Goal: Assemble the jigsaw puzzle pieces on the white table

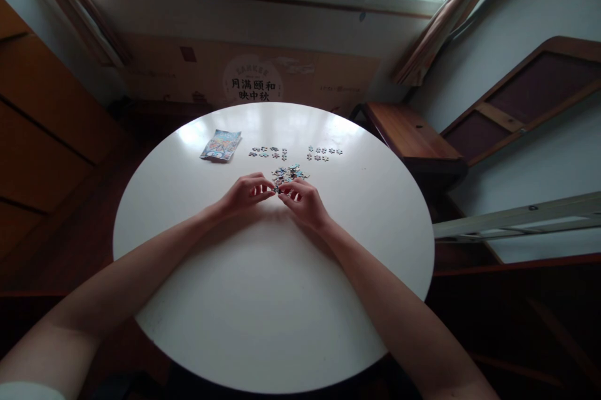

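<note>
On the round white table [263,300] my left hand [246,192] and my right hand [304,201] meet fingertip to fingertip at the near edge of a small heap of jigsaw pieces [290,173]. Both hands have curled, pinched fingers, and a small puzzle piece [277,189] sits between them. Beyond the heap lie two loose groups of pieces, one darker [268,152] and one paler [323,153]. A printed puzzle packet [220,144] lies flat at the far left of the table.
A wooden bench [408,134] stands beyond the table at the right. A cardboard panel with printed characters [253,84] leans under the window. A wooden cabinet [42,124] is at the left, and a framed board [535,96] leans on the right wall.
</note>
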Demonstrator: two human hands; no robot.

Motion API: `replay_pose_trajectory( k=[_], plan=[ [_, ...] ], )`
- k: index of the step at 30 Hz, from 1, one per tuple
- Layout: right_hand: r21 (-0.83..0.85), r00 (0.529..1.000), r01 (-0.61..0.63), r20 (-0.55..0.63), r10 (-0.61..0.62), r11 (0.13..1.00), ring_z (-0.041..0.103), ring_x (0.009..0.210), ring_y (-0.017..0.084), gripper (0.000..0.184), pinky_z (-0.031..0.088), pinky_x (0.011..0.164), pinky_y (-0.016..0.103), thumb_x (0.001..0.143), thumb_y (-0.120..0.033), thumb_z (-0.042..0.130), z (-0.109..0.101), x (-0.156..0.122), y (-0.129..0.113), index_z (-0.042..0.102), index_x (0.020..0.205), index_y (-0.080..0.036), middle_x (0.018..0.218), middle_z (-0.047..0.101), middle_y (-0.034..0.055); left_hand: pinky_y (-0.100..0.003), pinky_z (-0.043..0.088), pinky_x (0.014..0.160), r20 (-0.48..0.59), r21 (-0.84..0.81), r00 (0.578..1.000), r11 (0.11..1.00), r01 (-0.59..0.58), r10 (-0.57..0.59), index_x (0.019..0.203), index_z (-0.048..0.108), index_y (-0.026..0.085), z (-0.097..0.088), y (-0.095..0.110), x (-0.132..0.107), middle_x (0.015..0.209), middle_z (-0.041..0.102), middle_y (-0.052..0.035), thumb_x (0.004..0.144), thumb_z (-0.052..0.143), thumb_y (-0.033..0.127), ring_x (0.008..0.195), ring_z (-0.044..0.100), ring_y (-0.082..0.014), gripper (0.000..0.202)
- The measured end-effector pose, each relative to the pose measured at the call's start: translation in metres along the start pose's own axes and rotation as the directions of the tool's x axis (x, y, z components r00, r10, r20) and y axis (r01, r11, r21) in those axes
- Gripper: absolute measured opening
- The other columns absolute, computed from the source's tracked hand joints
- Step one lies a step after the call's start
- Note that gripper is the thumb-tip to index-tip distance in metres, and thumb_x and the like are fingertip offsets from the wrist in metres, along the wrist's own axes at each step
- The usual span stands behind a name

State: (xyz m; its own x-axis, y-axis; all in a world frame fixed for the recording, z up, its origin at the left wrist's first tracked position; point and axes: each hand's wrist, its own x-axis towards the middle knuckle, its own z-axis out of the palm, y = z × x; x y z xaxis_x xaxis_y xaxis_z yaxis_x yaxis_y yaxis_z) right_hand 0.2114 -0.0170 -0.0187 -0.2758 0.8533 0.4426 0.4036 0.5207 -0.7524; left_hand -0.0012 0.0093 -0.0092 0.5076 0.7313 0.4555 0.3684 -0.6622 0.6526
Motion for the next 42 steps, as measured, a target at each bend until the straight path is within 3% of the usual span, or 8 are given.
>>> replay_pose_trajectory(
  k=[9,17,21,23,26,30,36,42],
  plan=[
    [0.013,0.999,-0.030,-0.008,0.031,0.999,0.058,0.064,0.009,0.008,0.051,0.066,0.026,0.081,-0.018,0.068,-0.002,0.001,-0.002,0.070,0.089,-0.018,0.086,0.063,0.0013,-0.016,0.045,0.052,-0.015,0.008,1.000,1.000,0.022,-0.022,0.100,0.072,0.014,0.003,-0.003,-0.001,0.076,0.061,-0.0012,0.090,0.063,0.035,0.054,0.053,-0.0054,0.025],
    [-0.039,0.996,-0.086,-0.041,0.085,0.996,0.057,0.065,0.011,0.008,0.052,0.069,0.028,0.078,-0.015,0.066,-0.003,0.002,-0.005,0.069,0.086,-0.018,0.082,0.063,0.0015,-0.017,0.041,0.056,-0.004,0.138,0.997,0.987,0.082,-0.082,0.082,0.071,0.013,0.003,0.000,-0.002,0.065,0.062,0.0009,0.085,0.058,0.021,0.055,0.052,-0.0068,0.015],
    [-0.114,0.982,-0.141,-0.138,0.125,0.983,0.060,0.068,0.013,0.012,0.052,0.070,0.029,0.079,-0.016,0.064,-0.020,0.008,0.002,0.070,0.090,-0.017,0.088,0.067,0.0044,-0.017,0.040,0.057,0.032,0.159,0.994,0.983,0.094,-0.100,0.085,0.071,0.013,0.003,-0.002,-0.003,0.066,0.063,0.0008,0.085,0.057,0.022,0.056,0.052,-0.0070,0.016],
    [-0.197,0.947,-0.239,-0.265,0.183,0.951,0.061,0.068,0.015,0.015,0.052,0.072,0.031,0.080,-0.018,0.064,-0.039,0.011,0.012,0.071,0.092,-0.016,0.089,0.069,0.0059,-0.018,0.040,0.058,0.040,0.165,0.994,0.982,0.096,-0.104,0.085,0.071,0.013,0.002,-0.003,-0.003,0.067,0.063,0.0005,0.085,0.057,0.022,0.057,0.053,-0.0075,0.017],
    [-0.288,0.840,-0.454,-0.453,0.298,0.844,0.061,0.068,0.018,0.019,0.051,0.081,0.037,0.079,-0.020,0.064,-0.068,0.014,0.030,0.072,0.096,-0.015,0.091,0.071,0.0082,-0.018,0.040,0.059,0.048,0.171,0.994,0.981,0.091,-0.101,0.086,0.072,0.013,0.001,-0.004,-0.004,0.069,0.064,-0.0001,0.086,0.057,0.022,0.058,0.054,-0.0079,0.017],
    [-0.294,0.747,-0.629,-0.486,0.454,0.720,0.064,0.079,0.022,0.030,0.051,0.087,0.038,0.076,-0.022,0.068,-0.089,0.012,0.049,0.073,0.104,-0.012,0.092,0.071,0.0101,-0.018,0.040,0.060,0.070,0.178,0.993,0.981,0.082,-0.096,0.088,0.072,0.013,0.001,-0.003,-0.004,0.070,0.064,-0.0004,0.086,0.057,0.022,0.059,0.055,-0.0081,0.017],
    [-0.470,0.848,-0.522,-0.378,0.373,0.712,0.061,0.099,0.026,0.027,0.048,0.096,0.038,0.080,-0.021,0.062,-0.084,0.009,0.051,0.077,0.100,-0.011,0.111,0.066,0.0144,-0.018,0.039,0.059,0.084,0.176,0.993,0.982,0.064,-0.080,0.087,0.072,0.013,0.001,0.000,-0.003,0.070,0.064,-0.0008,0.086,0.056,0.021,0.059,0.054,-0.0083,0.018],
    [-0.533,0.844,-0.536,-0.335,0.418,0.654,0.056,0.109,0.028,0.037,0.045,0.099,0.041,0.088,-0.017,0.048,-0.081,0.014,0.051,0.072,0.116,-0.012,0.116,0.064,0.0160,-0.019,0.039,0.059,0.098,0.185,0.991,0.980,0.068,-0.087,0.087,0.072,0.014,0.000,0.002,-0.003,0.071,0.064,-0.0015,0.087,0.055,0.022,0.060,0.053,-0.0087,0.019]
  ],
)
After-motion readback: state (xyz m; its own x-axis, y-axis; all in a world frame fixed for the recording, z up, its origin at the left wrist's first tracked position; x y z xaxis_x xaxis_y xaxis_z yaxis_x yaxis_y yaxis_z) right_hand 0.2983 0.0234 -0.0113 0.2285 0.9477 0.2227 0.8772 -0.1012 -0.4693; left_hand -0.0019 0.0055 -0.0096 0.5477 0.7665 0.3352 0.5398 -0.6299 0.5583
